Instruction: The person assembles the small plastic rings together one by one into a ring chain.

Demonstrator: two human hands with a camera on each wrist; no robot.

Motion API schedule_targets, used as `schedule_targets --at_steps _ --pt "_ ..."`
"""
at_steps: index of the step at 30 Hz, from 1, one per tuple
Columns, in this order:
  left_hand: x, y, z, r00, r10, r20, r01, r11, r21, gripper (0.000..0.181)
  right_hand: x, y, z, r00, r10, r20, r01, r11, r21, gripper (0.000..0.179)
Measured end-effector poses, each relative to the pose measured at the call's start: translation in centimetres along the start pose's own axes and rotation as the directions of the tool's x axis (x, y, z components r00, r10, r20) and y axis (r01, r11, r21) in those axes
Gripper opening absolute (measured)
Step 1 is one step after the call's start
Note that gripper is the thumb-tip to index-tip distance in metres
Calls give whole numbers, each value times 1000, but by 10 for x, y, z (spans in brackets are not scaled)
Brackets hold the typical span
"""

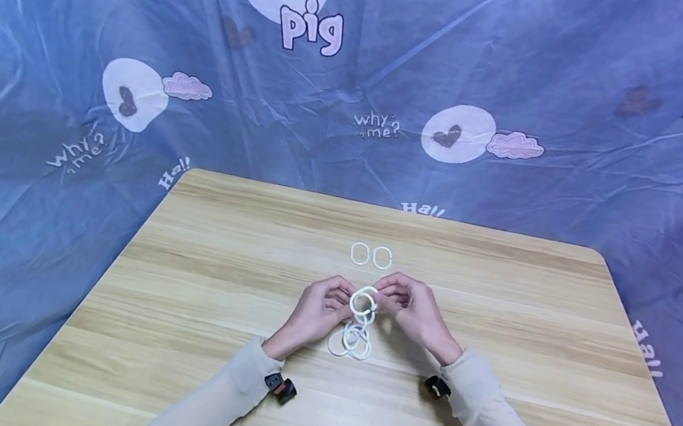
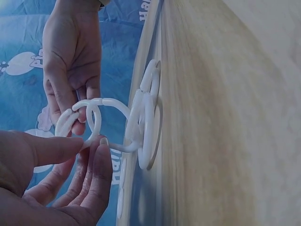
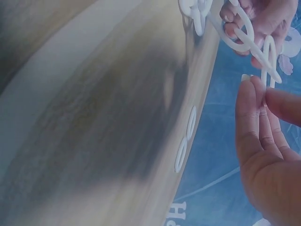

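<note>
In the head view, my left hand [image 1: 317,308] and right hand [image 1: 415,311] meet over a chain of white plastic links near the table's middle. Between thumb and fingers, the left hand pinches one white link [image 2: 98,120] of the chain. My right hand pinches another white link [image 3: 264,61] at the chain's top end, where links overlap. From the left hand's grip the chain runs down to several interlocked links [image 2: 148,134] lying at the table surface. Small gaps show in some of the links.
Two loose white links, a left one [image 1: 351,252] and a right one [image 1: 374,256], lie side by side beyond the hands on the wood-grain table [image 1: 199,295]. A blue printed cloth [image 1: 339,145] hangs behind and beside the table. Dark wrist devices sit at both cuffs.
</note>
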State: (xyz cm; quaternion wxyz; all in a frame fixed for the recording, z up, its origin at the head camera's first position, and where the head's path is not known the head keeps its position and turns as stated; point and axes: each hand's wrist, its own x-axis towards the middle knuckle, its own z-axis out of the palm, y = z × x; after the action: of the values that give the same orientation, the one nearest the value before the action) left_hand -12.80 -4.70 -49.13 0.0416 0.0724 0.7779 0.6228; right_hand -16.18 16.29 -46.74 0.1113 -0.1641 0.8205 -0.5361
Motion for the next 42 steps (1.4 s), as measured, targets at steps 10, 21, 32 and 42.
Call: schedule_targets --at_steps 10,21,32,42 --pt "0 -1 -2 1000 3 -3 -2 1000 29 17 3 -1 1 1000 -28 -14 28 1000 -2 17" --pt "-5 -6 -12 1000 -11 6 10 995 96 15 4 -3 -8 996 -91 -13 91 996 3 18" --pt "-6 -5 -13 1000 -20 8 19 991 135 16 3 -8 -10 991 -131 -18 131 991 -23 17" --pt "-3 1 -9 999 12 -47 -12 1000 -3 18 0 -10 -11 997 -80 23 80 997 -3 18"
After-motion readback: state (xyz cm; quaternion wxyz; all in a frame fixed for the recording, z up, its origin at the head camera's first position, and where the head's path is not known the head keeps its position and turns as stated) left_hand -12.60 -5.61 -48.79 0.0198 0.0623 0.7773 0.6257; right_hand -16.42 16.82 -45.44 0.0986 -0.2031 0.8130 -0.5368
